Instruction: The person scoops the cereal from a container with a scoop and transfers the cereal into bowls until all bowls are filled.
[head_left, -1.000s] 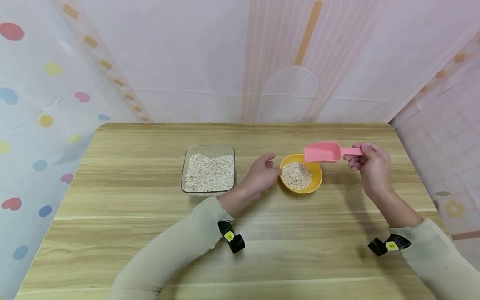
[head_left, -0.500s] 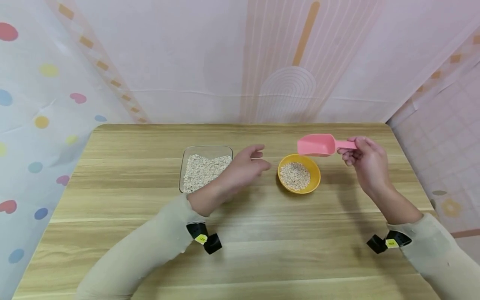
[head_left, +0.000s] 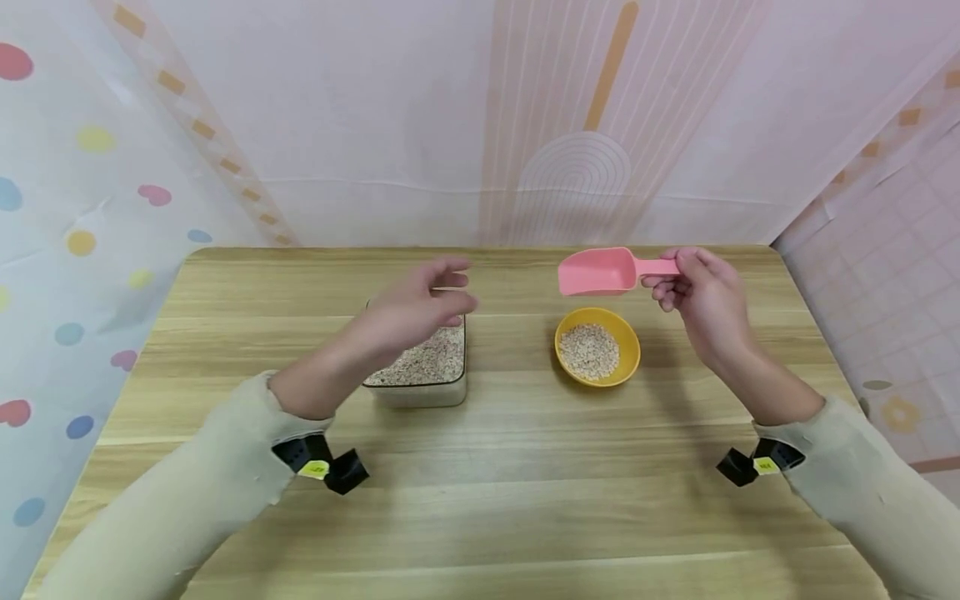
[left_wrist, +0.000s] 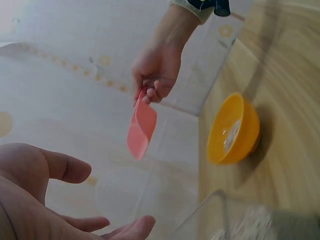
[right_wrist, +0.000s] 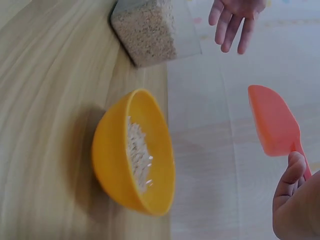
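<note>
Above the clear tub (head_left: 417, 367) of oats, the left hand (head_left: 417, 303) now hovers with fingers loosely spread, having left the yellow bowl (head_left: 597, 347), while the right hand (head_left: 701, 293) pinches the empty pink scoop (head_left: 597, 272) lifted clear, so another scoop seems due

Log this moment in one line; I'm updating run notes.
right hand: grips pink scoop above yellow bowl | left hand: open over oat container

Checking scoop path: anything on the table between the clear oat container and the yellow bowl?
Nothing: in the head view, only bare table separates the clear container from the yellow bowl.
</note>
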